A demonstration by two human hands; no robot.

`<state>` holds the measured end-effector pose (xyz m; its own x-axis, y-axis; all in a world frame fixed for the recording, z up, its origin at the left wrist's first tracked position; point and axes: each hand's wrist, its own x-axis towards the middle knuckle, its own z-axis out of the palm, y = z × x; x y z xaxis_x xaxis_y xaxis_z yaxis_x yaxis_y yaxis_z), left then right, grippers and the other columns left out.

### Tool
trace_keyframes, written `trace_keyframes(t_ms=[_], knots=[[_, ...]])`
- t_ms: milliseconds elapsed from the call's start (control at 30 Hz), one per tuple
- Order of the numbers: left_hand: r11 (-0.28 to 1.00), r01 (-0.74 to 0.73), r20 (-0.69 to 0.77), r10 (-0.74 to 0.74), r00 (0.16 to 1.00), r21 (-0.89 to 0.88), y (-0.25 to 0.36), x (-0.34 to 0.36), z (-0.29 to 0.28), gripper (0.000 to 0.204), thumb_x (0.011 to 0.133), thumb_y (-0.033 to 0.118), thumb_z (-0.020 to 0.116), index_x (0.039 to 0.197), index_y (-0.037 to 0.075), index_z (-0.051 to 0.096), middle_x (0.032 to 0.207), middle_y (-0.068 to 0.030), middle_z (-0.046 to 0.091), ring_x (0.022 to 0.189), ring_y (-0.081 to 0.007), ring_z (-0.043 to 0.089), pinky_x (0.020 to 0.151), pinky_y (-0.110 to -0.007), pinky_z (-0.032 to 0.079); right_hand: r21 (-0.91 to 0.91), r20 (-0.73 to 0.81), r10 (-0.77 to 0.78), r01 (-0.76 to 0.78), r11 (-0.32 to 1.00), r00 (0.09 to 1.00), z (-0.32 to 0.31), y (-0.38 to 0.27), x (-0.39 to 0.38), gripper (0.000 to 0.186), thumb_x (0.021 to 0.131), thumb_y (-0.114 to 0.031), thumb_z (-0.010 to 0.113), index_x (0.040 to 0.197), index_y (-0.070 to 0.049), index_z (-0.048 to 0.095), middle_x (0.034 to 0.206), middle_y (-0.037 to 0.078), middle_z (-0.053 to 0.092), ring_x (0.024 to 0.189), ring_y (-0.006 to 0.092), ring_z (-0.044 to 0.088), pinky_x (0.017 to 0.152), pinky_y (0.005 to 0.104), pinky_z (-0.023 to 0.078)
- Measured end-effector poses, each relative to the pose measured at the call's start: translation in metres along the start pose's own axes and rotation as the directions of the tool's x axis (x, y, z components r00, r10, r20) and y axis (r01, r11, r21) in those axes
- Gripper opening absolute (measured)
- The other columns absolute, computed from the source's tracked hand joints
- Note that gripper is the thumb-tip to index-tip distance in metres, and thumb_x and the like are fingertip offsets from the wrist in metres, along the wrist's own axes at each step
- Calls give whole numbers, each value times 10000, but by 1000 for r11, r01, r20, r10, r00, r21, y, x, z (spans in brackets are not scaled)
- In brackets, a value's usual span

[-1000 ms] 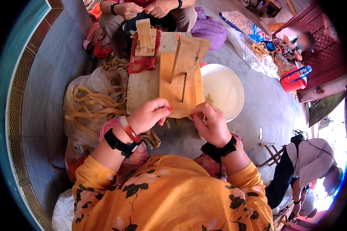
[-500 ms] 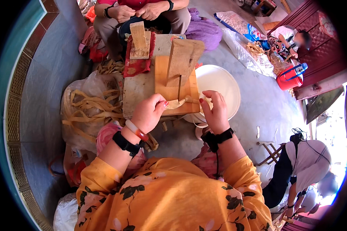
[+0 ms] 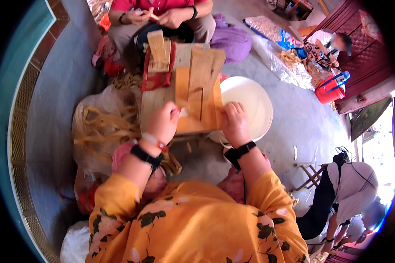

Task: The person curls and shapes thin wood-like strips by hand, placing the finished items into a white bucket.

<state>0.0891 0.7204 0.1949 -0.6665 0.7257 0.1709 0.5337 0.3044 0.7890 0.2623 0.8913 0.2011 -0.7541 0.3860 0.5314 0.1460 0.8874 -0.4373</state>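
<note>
Over the near left part of the smooth, honey-coloured wooden board [image 3: 182,87], the left hand [image 3: 161,125] pinches a pale strip [image 3: 183,112] between closed fingertips (motion blur softens its outline). Just beside the board's near right corner, the right hand [image 3: 235,125] has its fingers curled in; whether they grip anything, I cannot tell. A thick, grainy wooden slab [image 3: 205,70] stands upright on the board. Right of the board lies a round, smooth white basin [image 3: 252,103]; to its left, flat tan strips [image 3: 107,128] tangle in a crinkled clear plastic bag [image 3: 103,100].
</note>
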Motion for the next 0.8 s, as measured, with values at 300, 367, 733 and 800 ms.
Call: trace_keyframes(t_ms=[300,367,733,800], knots=[[517,636,707,-83,703,-572,29,-80,-13,149,989,180,493,940,47,542,731,31,518,660,-51,467,599,-214,401,289,158,-363,308,906,918,-42,-79,-33,417,674,-10,635,1089,-23,593,1003,106,624,914,291,603,785,396,484],[448,673,748,-16,664,-588,27,-91,-9,157,990,189,490,952,47,543,750,29,527,672,-53,470,600,-213,400,202,190,-337,299,933,922,-34,-87,-56,343,684,-42,645,1026,-38,638,962,83,640,869,256,615,742,357,493],[270,532,588,210,781,-803,55,-96,-23,177,973,145,493,1023,-9,565,805,-35,583,745,-109,530,688,-232,418,-1,-17,-287,287,958,958,-66,-73,-62,359,706,-8,598,1065,-20,608,641,28,500,581,221,510,546,345,410],[180,426,463,349,815,-886,104,-91,-38,217,969,119,487,1112,-29,555,891,-61,609,826,-128,554,762,-250,435,100,-100,-360,370,924,927,-85,-99,-60,505,684,22,611,1188,6,578,631,5,476,557,196,482,522,319,381]])
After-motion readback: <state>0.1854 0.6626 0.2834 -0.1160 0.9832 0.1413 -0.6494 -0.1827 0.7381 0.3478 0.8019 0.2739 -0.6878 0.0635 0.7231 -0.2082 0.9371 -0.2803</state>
